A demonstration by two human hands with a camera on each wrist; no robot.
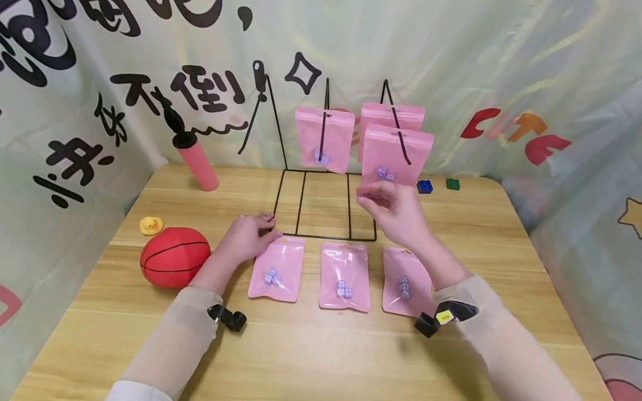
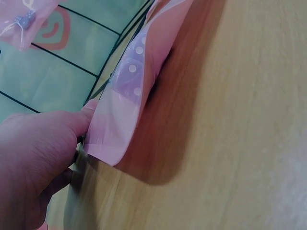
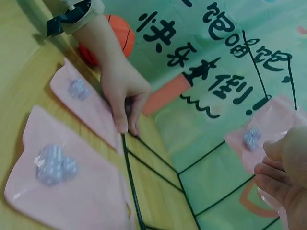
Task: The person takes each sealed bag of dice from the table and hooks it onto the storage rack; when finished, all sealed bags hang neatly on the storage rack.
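Both our hands are at the black wire rack (image 1: 349,206): our left hand (image 1: 246,236) grips its near left corner between thumb and fingers, while our right hand (image 1: 396,214), fingers loosely bent around nothing we can see, sits before the lower edge of the front pink pouch (image 1: 380,149) on the right prong. Behind that hangs a rear pouch (image 1: 376,115); another, the middle-prong pouch (image 1: 311,131), hangs to its left. On the worktop (image 1: 321,356) we have three flat pouches (image 1: 344,264) in a row, lavender dice (image 1: 271,275) showing through. Leftward sit a red basketball (image 1: 175,259), a yellow duck (image 1: 151,225) and a pink cylinder (image 1: 198,164); right rear, a blue toy brick (image 1: 424,186) and a green toy brick (image 1: 453,184).
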